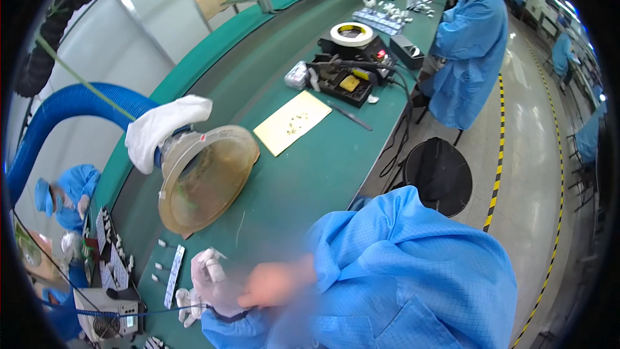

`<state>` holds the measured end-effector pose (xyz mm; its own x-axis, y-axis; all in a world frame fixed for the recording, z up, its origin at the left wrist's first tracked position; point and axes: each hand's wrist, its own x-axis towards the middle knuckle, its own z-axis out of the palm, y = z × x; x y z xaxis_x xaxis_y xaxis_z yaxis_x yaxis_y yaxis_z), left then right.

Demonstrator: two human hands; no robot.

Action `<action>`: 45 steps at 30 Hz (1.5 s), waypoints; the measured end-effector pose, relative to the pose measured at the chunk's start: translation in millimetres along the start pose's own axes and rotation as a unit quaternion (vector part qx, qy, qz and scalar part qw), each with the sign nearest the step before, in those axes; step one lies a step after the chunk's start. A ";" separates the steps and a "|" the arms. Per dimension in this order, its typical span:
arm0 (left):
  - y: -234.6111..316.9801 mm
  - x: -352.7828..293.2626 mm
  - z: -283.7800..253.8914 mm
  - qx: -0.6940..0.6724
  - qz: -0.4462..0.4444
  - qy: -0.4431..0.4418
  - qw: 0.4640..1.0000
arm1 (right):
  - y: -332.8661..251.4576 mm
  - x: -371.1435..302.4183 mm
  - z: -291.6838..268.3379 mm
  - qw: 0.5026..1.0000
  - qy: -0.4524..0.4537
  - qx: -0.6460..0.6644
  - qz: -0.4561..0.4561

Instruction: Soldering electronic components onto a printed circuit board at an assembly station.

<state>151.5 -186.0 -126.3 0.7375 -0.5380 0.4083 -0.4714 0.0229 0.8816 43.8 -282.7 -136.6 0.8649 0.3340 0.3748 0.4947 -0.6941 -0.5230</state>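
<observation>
My left hand [216, 282], in a pale glove with white fingertips, is at the lower middle above the green bench. Its fingers look bent in, and what they hold, if anything, is hidden. Beside it is a crumpled white piece [188, 305] with finger-like ends. My bare right hand [274, 284] reaches across to the left wrist, its fingers curled at the glove's cuff. Blur hides what they pinch. A blue cord [161, 312] runs leftward from near the left wrist. Close by lies a light strip [174, 276] with small white parts next to it.
A translucent fume hood [210, 178] on a blue hose [90, 100] stands over the bench [284, 187]. Farther back are a yellow sheet [292, 123] with tiny pieces, tweezers [351, 117], a soldering stand [349, 84] and a tape roll [352, 34]. A black stool [438, 176] and a co-worker [468, 52] are right.
</observation>
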 end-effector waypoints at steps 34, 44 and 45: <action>-22.3 13.1 9.3 0.228 0.143 -0.117 0.956 | 217.9 -431.3 -321.0 0.491 0.487 -0.290 0.662; -23.6 10.3 14.8 0.175 0.125 -0.096 0.972 | 239.9 -456.3 -332.8 0.670 0.474 -0.178 0.543; -23.4 10.5 15.1 0.168 0.110 -0.101 0.975 | 242.5 -458.7 -335.7 0.687 0.475 -0.132 0.535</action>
<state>162.9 -204.9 -146.2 0.5068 -0.7068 0.4935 -0.7635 -0.1023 0.6376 -261.7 -818.3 -178.3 0.2147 -0.9357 0.2798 -0.5202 -0.3520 -0.7781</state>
